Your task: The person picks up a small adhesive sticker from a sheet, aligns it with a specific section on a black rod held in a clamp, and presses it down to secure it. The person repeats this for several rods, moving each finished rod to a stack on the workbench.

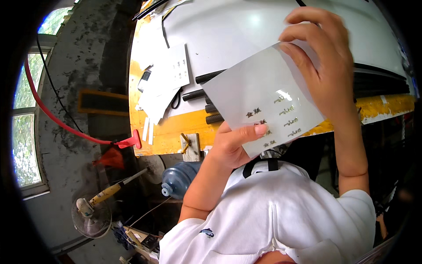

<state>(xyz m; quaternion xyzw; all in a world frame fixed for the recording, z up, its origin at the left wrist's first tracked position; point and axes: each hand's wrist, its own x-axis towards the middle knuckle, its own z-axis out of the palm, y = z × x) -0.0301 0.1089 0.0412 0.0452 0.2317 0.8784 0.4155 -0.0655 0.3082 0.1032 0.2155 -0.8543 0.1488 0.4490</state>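
Observation:
A whitish, glossy sheet of decals [263, 88] with rows of small dark gold characters is held up at a tilt above the near table edge. My left hand [233, 143] grips its lower edge, thumb on the printed face and fingers behind. At the upper corner, my right hand [323, 61] pinches the sheet between thumb and index finger, its other fingers curled loosely. Behind the sheet, several black textured tubes [211, 77] lie on the table; their left ends show and the sheet hides part of them. More long black rods [380, 83] lie at the right.
The white-topped table [220, 39] has a worn yellow edge. Loose papers [160, 94] and another printed sheet [179, 66] lie at its left. A red hose [66, 128] hangs left; a blue water jug [180, 178] and a fan [91, 218] stand below.

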